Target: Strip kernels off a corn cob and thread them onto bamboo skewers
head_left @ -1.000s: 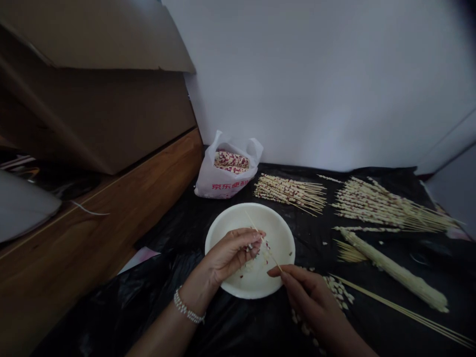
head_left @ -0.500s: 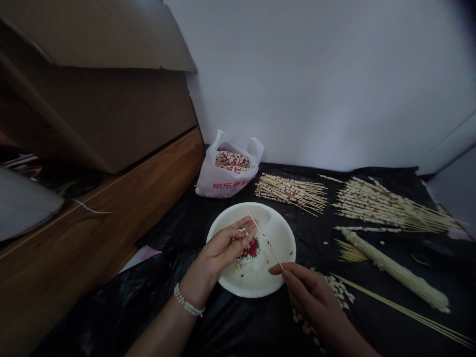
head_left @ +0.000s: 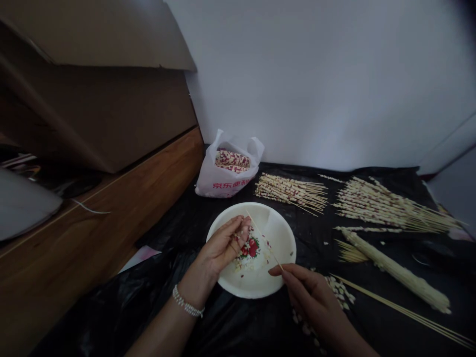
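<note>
My right hand (head_left: 312,292) pinches the lower end of a thin wooden skewer (head_left: 275,258), which slants up and left over a white bowl (head_left: 286,238). A few kernels sit on the skewer's lower half. My left hand (head_left: 225,243), with a beaded bracelet on its wrist, is over the bowl's left side, palm up with fingers curled round some kernels, close to the skewer's bare tip. Loose red and pale kernels (head_left: 243,265) lie in the bowl beside a red and green pattern.
Behind the bowl stands a white plastic bag (head_left: 223,181) of speckled cobs. Threaded skewers (head_left: 290,191) lie in bundles at the right, near a bare cob (head_left: 401,272), plain skewers (head_left: 401,312) and loose kernels (head_left: 340,292). A cardboard box (head_left: 111,114) stands left.
My left hand's fingers have curled in more and shifted slightly left, away from the skewer. My right hand and its skewer have hardly moved.
</note>
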The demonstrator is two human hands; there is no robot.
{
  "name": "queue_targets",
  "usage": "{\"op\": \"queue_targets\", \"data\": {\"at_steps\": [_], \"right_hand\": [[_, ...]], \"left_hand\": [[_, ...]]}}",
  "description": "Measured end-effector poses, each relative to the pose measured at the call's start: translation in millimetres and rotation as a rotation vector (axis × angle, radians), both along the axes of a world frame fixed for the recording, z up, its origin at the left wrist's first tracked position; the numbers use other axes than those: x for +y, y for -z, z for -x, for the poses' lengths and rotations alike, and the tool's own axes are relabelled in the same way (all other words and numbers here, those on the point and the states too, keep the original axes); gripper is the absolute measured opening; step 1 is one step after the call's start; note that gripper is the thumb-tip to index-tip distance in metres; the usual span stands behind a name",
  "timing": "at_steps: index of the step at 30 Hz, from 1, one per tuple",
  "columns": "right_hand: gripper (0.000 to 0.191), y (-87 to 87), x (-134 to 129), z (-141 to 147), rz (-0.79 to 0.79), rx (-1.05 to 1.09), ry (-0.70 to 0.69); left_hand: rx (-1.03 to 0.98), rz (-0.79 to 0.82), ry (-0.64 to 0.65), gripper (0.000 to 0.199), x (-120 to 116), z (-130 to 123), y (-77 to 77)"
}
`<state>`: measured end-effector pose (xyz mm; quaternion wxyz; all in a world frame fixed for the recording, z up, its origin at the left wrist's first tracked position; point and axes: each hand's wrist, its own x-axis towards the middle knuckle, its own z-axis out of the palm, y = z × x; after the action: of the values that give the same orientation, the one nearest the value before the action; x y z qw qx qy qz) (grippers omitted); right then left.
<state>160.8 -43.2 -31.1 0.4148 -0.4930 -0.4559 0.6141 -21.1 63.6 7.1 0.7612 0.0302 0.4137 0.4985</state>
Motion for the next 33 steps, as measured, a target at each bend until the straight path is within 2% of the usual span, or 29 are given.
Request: {"op": "queue_targets", "data": {"at_steps": [6,14,22,33], "right_hand": [[0.044,-1.4,-1.7,-0.1,-0.004,-0.051,-0.009],[0.045,0.6,-1.7,1.9,0.009,-0.074,-0.033],[0.054,-8.4,-0.1,3.0,0.015,-0.097,-0.048],[0.046,-3.6,-1.7,3.7,0.013,-0.083,-0.026]], "left_hand": [[-0.061,0.001,-0.061,0.027,2.9,3.1,-3.0],[-0.005,-0.059,-0.091,0.034,6.0,8.2,-1.8],[-0.047,-0.024,-0.104,0.035,7.1,10.3,-4.4],[-0.059,-0.018,-0.118,0.041,7.6,9.9,-2.0]]}}
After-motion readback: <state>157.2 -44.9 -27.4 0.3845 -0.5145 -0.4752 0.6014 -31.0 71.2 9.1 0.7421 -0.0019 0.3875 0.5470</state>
